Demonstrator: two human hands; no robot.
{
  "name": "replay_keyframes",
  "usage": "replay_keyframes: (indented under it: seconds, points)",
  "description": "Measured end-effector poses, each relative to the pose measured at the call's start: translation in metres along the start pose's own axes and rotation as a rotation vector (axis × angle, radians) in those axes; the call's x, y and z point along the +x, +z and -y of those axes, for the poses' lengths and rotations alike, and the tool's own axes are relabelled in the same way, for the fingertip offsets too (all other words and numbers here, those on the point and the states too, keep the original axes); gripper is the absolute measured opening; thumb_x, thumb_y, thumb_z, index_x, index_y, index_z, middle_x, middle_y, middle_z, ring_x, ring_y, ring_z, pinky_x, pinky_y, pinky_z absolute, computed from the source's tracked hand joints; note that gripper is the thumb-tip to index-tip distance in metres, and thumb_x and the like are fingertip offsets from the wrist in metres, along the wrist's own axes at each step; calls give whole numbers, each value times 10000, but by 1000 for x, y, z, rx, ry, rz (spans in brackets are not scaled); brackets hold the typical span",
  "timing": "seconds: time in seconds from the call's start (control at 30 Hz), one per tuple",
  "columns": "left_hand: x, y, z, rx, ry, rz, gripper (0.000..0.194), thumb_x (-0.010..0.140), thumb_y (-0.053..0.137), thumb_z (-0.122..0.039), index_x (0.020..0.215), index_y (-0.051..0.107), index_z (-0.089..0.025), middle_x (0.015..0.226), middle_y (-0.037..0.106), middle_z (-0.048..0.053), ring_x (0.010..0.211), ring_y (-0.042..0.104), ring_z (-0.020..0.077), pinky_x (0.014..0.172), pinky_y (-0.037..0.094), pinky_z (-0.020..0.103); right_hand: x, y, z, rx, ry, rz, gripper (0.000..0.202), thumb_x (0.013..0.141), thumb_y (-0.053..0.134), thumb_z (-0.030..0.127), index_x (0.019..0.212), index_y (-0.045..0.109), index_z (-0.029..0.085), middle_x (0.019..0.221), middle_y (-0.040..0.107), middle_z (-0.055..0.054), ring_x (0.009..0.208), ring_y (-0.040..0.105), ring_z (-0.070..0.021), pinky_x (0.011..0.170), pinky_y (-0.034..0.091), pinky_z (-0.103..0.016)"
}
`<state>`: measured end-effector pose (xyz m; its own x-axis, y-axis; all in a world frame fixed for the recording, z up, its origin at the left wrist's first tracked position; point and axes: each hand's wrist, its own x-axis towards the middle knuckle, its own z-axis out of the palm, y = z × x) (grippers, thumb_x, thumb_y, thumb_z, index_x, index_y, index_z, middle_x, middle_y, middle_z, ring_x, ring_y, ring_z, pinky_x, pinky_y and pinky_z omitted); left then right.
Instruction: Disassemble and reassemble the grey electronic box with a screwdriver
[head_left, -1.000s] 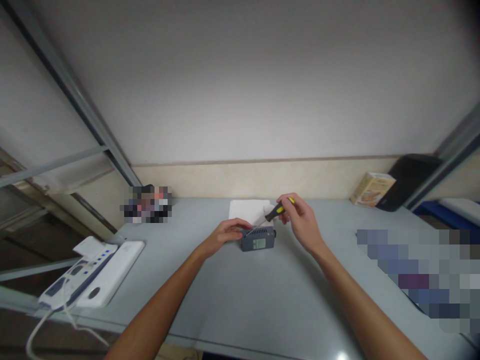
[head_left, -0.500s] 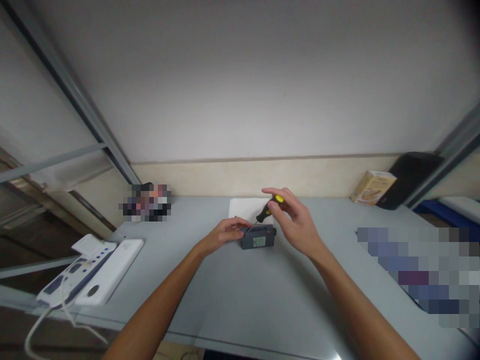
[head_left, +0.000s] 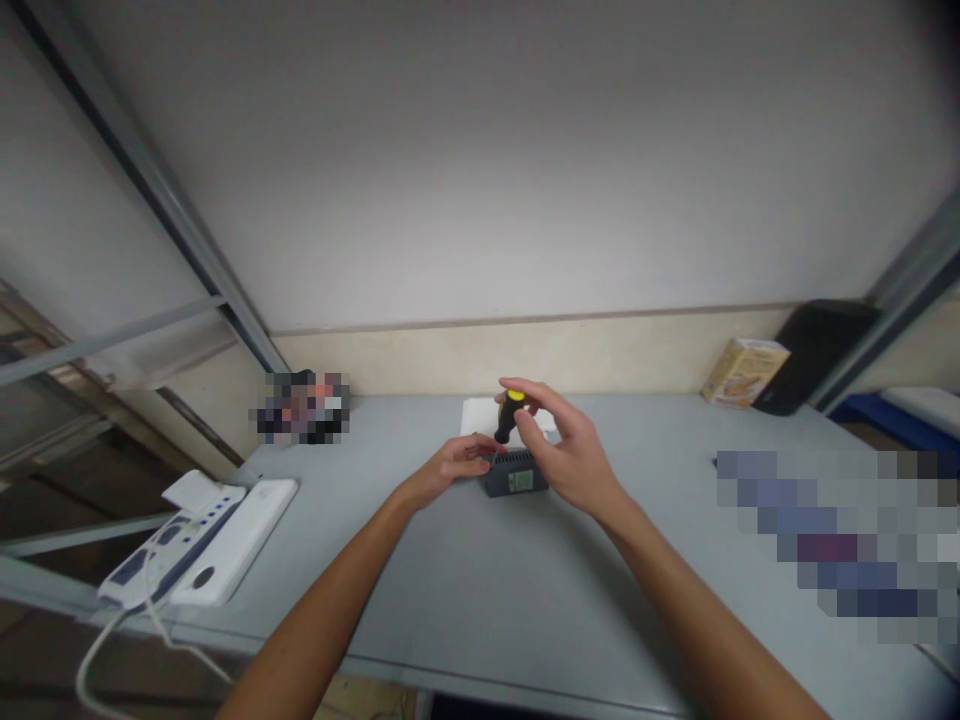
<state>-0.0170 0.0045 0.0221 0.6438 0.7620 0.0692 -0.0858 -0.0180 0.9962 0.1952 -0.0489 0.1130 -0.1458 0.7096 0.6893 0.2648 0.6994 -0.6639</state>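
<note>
A small dark grey box [head_left: 517, 478] with a vented top and a pale green label on its front stands on the grey table. My left hand [head_left: 457, 462] grips its left end, fingers over the top corner. In my right hand [head_left: 562, 440] is a screwdriver [head_left: 508, 418] with a black and yellow handle, held between thumb and fingers. It stands nearly upright, its thin shaft reaching down to the top left of the box beside my left fingertips. Whether the tip sits in a screw is too small to tell. White paper [head_left: 475, 415] lies behind the box.
At the left edge of the table [head_left: 480, 590] lie a white power strip [head_left: 161, 545] with a cable and a white slab-like device [head_left: 244, 535]. A yellow box [head_left: 745, 372] leans by a black object [head_left: 817, 350] at the back right. Blurred items lie at both sides.
The screwdriver has swung from a rightward slant to nearly upright, as my right hand moved left. My left hand still holds the box; the view has shifted slightly.
</note>
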Motion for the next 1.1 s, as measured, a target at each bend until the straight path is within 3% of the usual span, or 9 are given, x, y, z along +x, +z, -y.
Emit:
replay_keyframes:
  seconds: [0.1, 0.2, 0.3, 0.47, 0.6, 0.73, 0.8, 0.93, 1.1]
  points:
    - [0, 1, 1, -36, -8, -3, 376, 803, 738, -277, 1166, 693, -189, 1248, 664, 104, 1183, 584, 286, 1058, 373, 414, -1, 1, -2, 18, 17, -12, 319, 971, 523, 274, 1269, 635, 290, 1180, 672, -46, 977, 614, -178, 889, 472, -332]
    - [1, 3, 1, -40, -11, -15, 373, 804, 729, -274, 1163, 696, -180, 1227, 666, 104, 1160, 588, 276, 1023, 391, 379, -1, 0, -7, 3, 67, -96, 292, 910, 631, 310, 1197, 642, 256, 912, 650, -14, 770, 565, -148, 772, 471, -295]
    - [2, 6, -1, 43, 0, -41, 340, 817, 724, -286, 1136, 704, -173, 1171, 681, 96, 1115, 601, 260, 982, 408, 344, -1, -2, -21, 1, 183, -199, 278, 882, 663, 376, 1116, 639, 228, 713, 524, 32, 632, 471, -127, 616, 418, -254]
    - [-1, 10, -11, 189, 72, -56, 386, 856, 715, -336, 1206, 654, -185, 1179, 664, 106, 1123, 594, 238, 979, 425, 335, -3, -15, -59, 160, 427, -300, 377, 865, 631, 549, 995, 646, 195, 774, 585, 3, 532, 453, -94, 486, 348, -236]
    - [-7, -2, -27, 287, 89, -45, 485, 903, 671, -380, 1339, 545, -208, 1135, 665, 105, 1072, 612, 213, 961, 457, 340, -9, -25, -85, 244, 559, -404, 484, 838, 637, 602, 1091, 654, 189, 848, 663, -28, 540, 524, -104, 508, 384, -240]
    - [-10, -28, -30, 589, 205, -465, 362, 980, 528, -425, 1246, 597, -190, 1043, 669, 83, 967, 617, 195, 915, 485, 353, -18, -23, -104, 102, 606, -283, 533, 777, 681, 617, 1049, 713, 160, 888, 719, -68, 533, 541, -120, 546, 425, -270]
    - [-10, -39, -23, 876, 251, -582, 291, 983, 518, -400, 1142, 663, -204, 1055, 662, 75, 975, 596, 206, 931, 481, 379, -22, -18, -109, 23, 596, -199, 520, 764, 688, 610, 1039, 731, 171, 899, 737, -67, 533, 554, -132, 563, 439, -285]
    - [-9, -42, -4, 1192, 308, -350, 271, 990, 504, -303, 1181, 687, -248, 1106, 625, 81, 1074, 562, 225, 997, 467, 411, -27, -10, -113, -122, 559, -130, 441, 785, 678, 568, 1044, 754, 219, 827, 742, -31, 543, 561, -146, 582, 425, -287]
    - [-6, -34, 6, 1290, 309, -291, 321, 1011, 453, -250, 1244, 674, -258, 1160, 607, 93, 1095, 539, 235, 1000, 472, 433, -29, -6, -110, -165, 557, -95, 404, 799, 674, 537, 1045, 755, 228, 695, 691, -7, 567, 560, -162, 597, 410, -281]
